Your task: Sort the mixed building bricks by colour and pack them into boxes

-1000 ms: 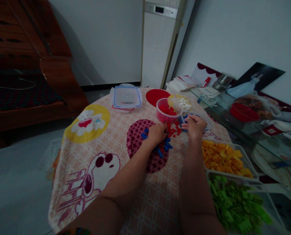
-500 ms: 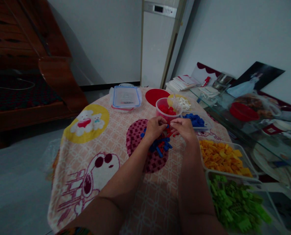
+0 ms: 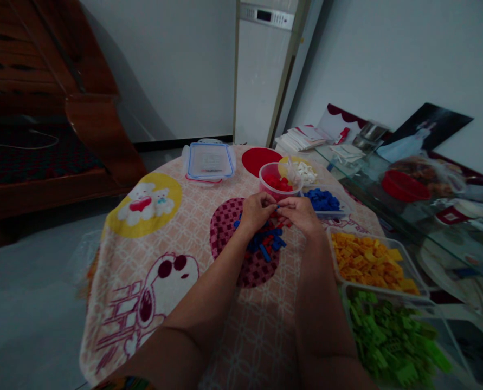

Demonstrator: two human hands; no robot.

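My left hand and my right hand meet fingertip to fingertip just in front of the round tub of red pieces. A small blue piece shows between the fingertips, and both hands pinch it. Beneath and beside my left hand, a loose pile of blue and red pieces lies on the dark red checked patch of the tablecloth. Part of the pile is hidden by my left hand and wrist.
Right of the hands are boxes of blue, yellow and green pieces. White pieces lie behind the tub. A blue-rimmed clear lid rests at the back left. A glass table stands at the right.
My right hand has moved slightly left, bringing its fingertips up to those of my left hand at the small blue piece. My left hand has barely moved.
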